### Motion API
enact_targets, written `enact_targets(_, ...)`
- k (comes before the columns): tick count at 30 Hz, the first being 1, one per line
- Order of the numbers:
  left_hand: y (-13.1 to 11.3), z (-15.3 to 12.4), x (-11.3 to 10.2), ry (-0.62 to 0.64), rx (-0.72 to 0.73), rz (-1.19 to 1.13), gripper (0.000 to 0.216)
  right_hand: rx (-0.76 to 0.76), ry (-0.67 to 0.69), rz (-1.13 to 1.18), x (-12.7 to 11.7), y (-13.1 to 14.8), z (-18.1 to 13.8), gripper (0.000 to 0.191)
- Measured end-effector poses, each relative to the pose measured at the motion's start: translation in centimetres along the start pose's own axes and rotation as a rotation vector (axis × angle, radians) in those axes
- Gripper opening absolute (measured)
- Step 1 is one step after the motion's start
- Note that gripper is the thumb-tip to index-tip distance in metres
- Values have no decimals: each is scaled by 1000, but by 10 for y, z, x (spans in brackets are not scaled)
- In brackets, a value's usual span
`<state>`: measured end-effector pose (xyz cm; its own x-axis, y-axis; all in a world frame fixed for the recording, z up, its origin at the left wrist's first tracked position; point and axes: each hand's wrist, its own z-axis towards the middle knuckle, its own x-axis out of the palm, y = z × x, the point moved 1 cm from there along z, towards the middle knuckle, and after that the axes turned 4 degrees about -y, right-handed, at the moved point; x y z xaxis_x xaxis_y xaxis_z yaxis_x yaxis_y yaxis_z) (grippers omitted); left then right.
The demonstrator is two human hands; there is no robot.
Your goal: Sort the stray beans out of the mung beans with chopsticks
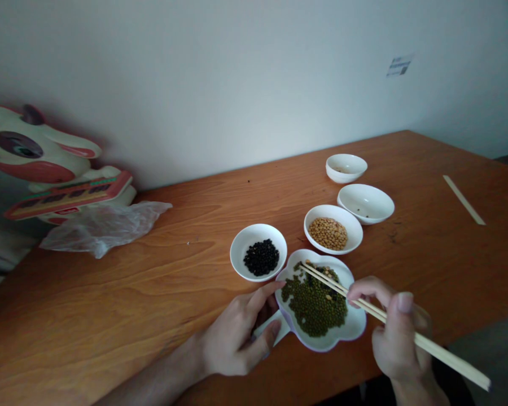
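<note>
At lower centre of the frame, the left hand (pixel 237 338) grips the white handle (pixel 283 331) of a purple-rimmed, flower-shaped dish (pixel 358 318), probably light, stiff and best held there, while the right hand (pixel 400 327) pinches pale wooden chopsticks (pixel 451 359) at its small, likely slippery green beans (pixel 317 313).

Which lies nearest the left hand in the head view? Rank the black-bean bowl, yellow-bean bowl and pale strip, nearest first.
1. Black-bean bowl, just beyond the left hand.
2. Yellow-bean bowl, farther right.
3. Pale strip, far right.
</note>
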<state>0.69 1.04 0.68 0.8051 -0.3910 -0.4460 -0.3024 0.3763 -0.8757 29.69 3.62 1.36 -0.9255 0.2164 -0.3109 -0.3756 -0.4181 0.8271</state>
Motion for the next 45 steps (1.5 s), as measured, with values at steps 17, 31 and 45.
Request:
enact_targets(17,-2,0,1,-21,9,14,69,-30,17,32,5,0,-1,73)
enact_targets(31,0,0,0,-8,3,7,73,-34,-29,22,1,-7,-5,72)
enact_targets(45,-1,1,1,-14,11,3,71,24,5,-3,-5,-9,-6,79)
